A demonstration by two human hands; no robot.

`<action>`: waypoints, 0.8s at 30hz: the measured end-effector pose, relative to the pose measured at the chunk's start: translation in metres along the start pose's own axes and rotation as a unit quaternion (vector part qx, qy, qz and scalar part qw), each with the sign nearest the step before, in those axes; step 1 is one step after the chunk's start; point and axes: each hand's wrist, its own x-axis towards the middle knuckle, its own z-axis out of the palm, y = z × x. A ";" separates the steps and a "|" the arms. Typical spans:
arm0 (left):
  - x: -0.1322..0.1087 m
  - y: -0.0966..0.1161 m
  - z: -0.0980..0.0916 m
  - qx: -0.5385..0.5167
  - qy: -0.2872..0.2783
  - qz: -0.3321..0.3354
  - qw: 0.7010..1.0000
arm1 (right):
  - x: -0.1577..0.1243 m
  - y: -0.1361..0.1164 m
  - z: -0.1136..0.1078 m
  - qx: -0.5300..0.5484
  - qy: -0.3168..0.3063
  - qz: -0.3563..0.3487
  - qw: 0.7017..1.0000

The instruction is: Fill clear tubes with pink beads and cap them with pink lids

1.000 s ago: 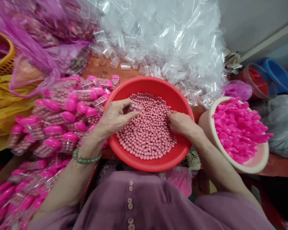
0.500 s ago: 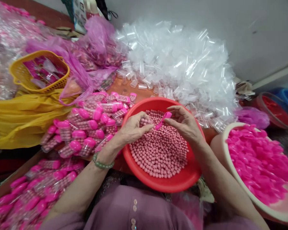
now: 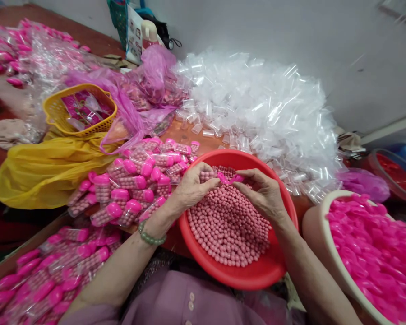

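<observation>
Over a red basin of round pink beads, both hands meet near its far side. My left hand is closed around a small clear tube filled with pink beads, its mouth turned to the right. Between thumb and fingertips, my right hand pinches a bright pink plastic cap. One part of the cap touches the tube's mouth; whether it is seated I cannot tell, since fingers hide part of it.
Left of the basin lie capped tubes of beads, with more in a box below. Clear tubes are heaped behind it. A cream tub of pink caps stands right. A yellow basket sits far left.
The cap in my right hand has come to the mouth of the tube in my left hand. The whole view has shifted, so the scene sits lower and further right.
</observation>
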 end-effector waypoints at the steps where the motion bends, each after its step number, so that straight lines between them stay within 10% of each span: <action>1: 0.000 -0.001 0.000 0.015 0.001 0.008 1.000 | 0.000 -0.002 0.000 -0.037 -0.030 -0.012 0.999; 8: 0.000 -0.003 -0.003 0.088 -0.022 0.019 0.996 | 0.009 -0.010 0.001 -0.133 -0.155 -0.101 0.974; 15: -0.001 -0.001 -0.001 0.056 -0.043 -0.002 0.997 | 0.009 -0.008 0.003 -0.157 -0.155 -0.154 0.963; 24: -0.001 -0.002 -0.003 0.041 -0.051 -0.001 0.998 | 0.006 0.003 0.007 0.056 -0.044 0.035 0.997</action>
